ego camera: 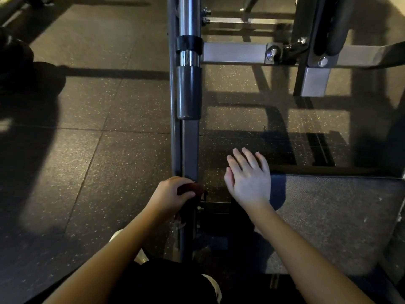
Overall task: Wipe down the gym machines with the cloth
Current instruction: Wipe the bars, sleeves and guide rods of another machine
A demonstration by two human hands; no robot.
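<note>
- Where the view is turned downward, a speckled rubber floor (87, 161) is seen spread beneath everything.
- A gym machine (232, 53) is set on it, and its long grey rail (190, 150) is run up the middle, with a chrome bar (189, 18) above.
- A rough grey mat (328, 216) is laid to the right of the rail.
- The right hand (249, 183) is held flat, with fingers straight and slightly spread, near the mat's far corner. Nothing is held, and whether anything is touched cannot be told.
- The left hand (173, 194) is curled round the cloth, which is pressed against the rail's near end.
- The cloth (190, 189), dark and bunched, is judged light, soft and limp. It is best taken as a wad in the palm, so that loose ends are kept from dragging.
</note>
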